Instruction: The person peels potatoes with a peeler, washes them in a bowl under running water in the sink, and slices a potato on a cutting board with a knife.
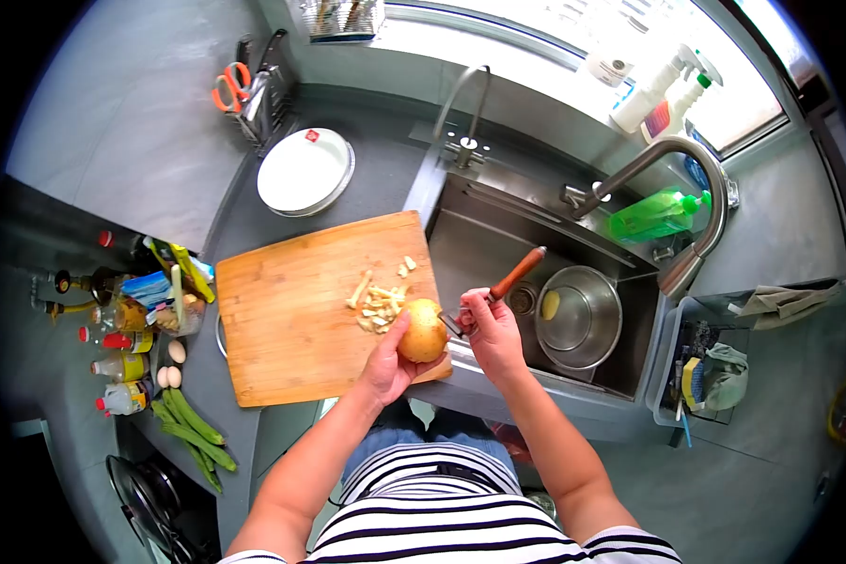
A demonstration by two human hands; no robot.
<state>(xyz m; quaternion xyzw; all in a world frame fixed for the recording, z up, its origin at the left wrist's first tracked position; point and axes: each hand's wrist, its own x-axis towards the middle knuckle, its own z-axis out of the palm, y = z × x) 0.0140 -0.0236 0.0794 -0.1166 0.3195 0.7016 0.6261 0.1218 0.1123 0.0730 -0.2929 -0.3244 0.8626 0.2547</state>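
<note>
My left hand (388,365) is closed around a potato (422,331), held above the near right edge of a wooden cutting board (291,320). In my right hand (491,331) is a peeler (517,274) with a reddish-brown wooden handle, its metal end touching or close against the potato's right side. Behind the potato, a small heap of pale cut pieces (382,305) lies on the board. To the right, a steel pot (581,315) stands in the sink (479,226) with a yellowish piece (550,305) inside.
White plates (305,171) are stacked behind the board. Eggs (177,352), green vegetables (193,428) and several bottles (122,367) stand or lie at left. A curved faucet (705,179) arches over the sink's right side. Scissors (230,86) sit in a knife rack.
</note>
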